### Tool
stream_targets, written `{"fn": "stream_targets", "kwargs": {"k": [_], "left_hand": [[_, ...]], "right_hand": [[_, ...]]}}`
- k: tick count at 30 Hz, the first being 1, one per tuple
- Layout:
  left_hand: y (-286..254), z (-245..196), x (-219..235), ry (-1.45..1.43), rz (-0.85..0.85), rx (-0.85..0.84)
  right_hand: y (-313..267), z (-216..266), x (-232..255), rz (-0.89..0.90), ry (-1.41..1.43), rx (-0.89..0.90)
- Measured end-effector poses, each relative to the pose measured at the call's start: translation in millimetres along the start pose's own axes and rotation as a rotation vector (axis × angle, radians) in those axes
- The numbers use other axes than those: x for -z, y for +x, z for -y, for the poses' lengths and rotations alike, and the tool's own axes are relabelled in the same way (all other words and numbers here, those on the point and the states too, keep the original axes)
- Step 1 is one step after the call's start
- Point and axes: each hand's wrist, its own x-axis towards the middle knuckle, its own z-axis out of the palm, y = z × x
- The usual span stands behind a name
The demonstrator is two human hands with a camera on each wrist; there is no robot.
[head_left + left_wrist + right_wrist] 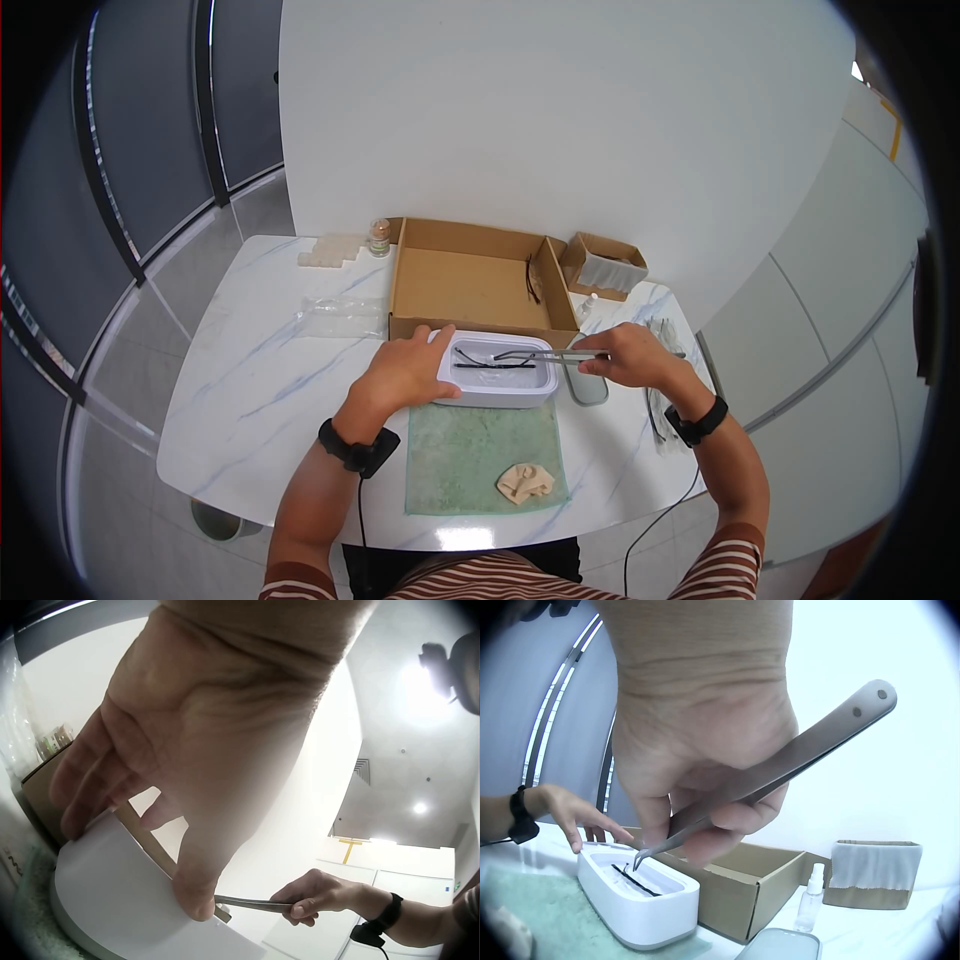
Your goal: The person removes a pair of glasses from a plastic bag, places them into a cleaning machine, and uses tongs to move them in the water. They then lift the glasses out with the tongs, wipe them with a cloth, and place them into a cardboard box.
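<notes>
A white oval-cornered tub (495, 398) (641, 919) holds dark-framed glasses (495, 366) (634, 880) lying inside. My left hand (405, 370) (187, 742) rests on the tub's left end, its thumb at the near side and its fingers at the far rim. Long metal tweezers (560, 356) (772, 769) are pinched between the thumb and fingers of my right hand (637, 357) (705, 750). Their bent tips reach into the tub at the glasses; whether they touch the frame I cannot tell.
Behind the tub stands a cardboard box (460, 285) with dark glasses inside. A smaller box (605, 262), a spray bottle (810, 900) and a grey-green case (588, 388) are to the right. A green cloth (470, 460) with a beige cloth (525, 483) lies in front.
</notes>
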Motion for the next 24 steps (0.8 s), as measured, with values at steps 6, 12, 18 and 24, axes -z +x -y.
{"fn": "stream_targets", "kwargs": {"k": [6,12,18,24], "left_hand": [[0.5,0.8,-0.8,0.003,0.002,0.001],[0.5,-0.4,-0.2,0.01,0.0,0.008],[0.5,-0.2,-0.5,0.005,0.001,0.009],[0.9,-0.2,-0.6,0.004,0.003,0.009]], "right_hand": [[-4.3,4.6,1.8,0.067,0.002,-0.009],[-7.9,2.9,-0.2,0.132,-0.029,-0.011],[-8.9,0.8,13.0,0.059,0.0,0.012],[-14.0,-4.4,15.3,-0.008,0.078,-0.013]]}}
